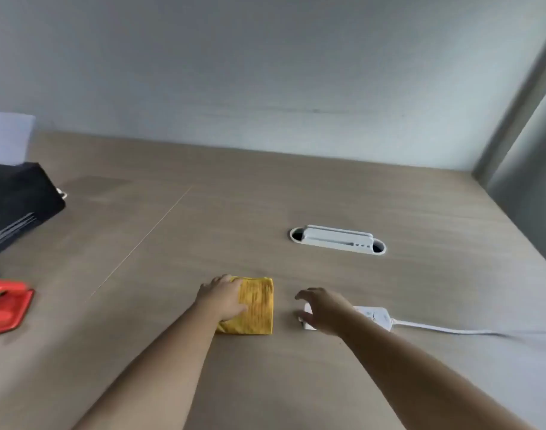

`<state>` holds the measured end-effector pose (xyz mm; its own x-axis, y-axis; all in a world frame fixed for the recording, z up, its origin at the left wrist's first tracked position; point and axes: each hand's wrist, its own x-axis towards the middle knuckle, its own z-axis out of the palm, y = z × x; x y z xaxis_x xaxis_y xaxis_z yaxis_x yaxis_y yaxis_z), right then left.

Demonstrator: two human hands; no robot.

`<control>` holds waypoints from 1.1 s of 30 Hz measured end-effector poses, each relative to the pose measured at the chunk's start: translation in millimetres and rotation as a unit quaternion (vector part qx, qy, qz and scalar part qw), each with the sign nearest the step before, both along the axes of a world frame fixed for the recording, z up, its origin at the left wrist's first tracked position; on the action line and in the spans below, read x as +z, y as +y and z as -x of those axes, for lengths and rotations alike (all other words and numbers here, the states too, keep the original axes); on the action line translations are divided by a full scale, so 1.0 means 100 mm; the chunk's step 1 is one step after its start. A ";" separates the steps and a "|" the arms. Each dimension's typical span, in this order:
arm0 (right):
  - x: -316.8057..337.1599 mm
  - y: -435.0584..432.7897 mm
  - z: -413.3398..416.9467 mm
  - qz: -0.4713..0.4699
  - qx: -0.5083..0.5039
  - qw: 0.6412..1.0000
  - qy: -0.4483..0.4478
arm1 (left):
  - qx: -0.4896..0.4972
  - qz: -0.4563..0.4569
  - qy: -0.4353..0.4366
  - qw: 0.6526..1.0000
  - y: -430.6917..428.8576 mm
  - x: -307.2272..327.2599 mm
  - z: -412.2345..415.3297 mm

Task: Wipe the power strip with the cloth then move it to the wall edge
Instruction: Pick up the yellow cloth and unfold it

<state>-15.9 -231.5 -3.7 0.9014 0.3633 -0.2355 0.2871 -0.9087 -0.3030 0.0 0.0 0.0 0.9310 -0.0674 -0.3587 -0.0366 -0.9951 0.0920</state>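
Note:
A folded yellow cloth (256,307) lies flat on the wooden desk (296,197). My left hand (223,297) rests palm-down on its left part. To the right lies a white power strip (374,316), its cord (445,329) trailing off to the right. My right hand (322,310) hovers over the strip's left end with fingers spread and curved, hiding most of that end. Whether the fingers touch the strip is unclear.
A white cable grommet (338,239) is set into the desk behind the strip. A black object (17,203) and a red object (6,305) sit at the left edge. The grey wall (265,72) runs along the desk's far edge.

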 end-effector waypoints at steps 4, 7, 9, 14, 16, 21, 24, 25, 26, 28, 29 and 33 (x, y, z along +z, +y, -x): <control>-0.28 0.40 -0.02 -0.003 0.033 0.999 0.015 | -0.015 0.045 0.024 0.999 0.21 -0.33 0.10; -0.53 0.59 0.00 0.010 0.063 0.998 0.023 | -0.018 0.033 0.036 0.999 0.36 -0.56 0.16; -0.66 0.66 -0.01 0.015 0.060 0.998 0.024 | -0.029 -0.004 0.007 1.000 0.43 -0.65 0.19; -0.87 0.72 -0.06 -0.050 0.011 0.998 -0.032 | -0.004 -0.004 -0.069 0.998 0.35 -0.89 0.22; -0.90 0.75 -0.07 -0.067 0.000 0.997 -0.043 | 0.002 -0.002 -0.099 0.995 0.31 -0.91 0.19; -0.66 0.64 -0.13 -0.208 -0.137 0.968 -0.013 | 0.040 0.106 -0.125 0.986 0.24 -0.62 0.06; -0.28 0.46 -0.23 -0.295 -0.234 0.926 -0.019 | 0.127 0.277 -0.086 0.949 0.10 -0.16 -0.03; -0.14 0.39 -0.25 -0.314 -0.253 0.915 -0.025 | 0.134 0.310 -0.086 0.937 0.03 0.01 -0.06; -0.02 0.32 -0.27 -0.329 -0.265 0.906 -0.032 | 0.138 0.339 -0.084 0.927 -0.05 0.19 -0.10; 0.18 0.18 -0.28 -0.358 -0.286 0.887 -0.061 | 0.144 0.392 -0.076 0.905 -0.23 0.49 -0.16; 0.26 0.11 -0.26 -0.369 -0.291 0.879 -0.085 | 0.148 0.418 -0.074 0.893 -0.33 0.61 -0.18; 0.60 -0.16 -0.04 -0.413 -0.234 0.869 -0.142 | 0.194 0.505 -0.069 0.838 -0.79 0.94 -0.18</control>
<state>-11.6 -247.2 56.3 0.9753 -0.1182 0.1867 0.1143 -0.4531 -0.8841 17.9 -78.5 94.0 0.9810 0.0457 -0.1884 0.1923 -0.3523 0.9159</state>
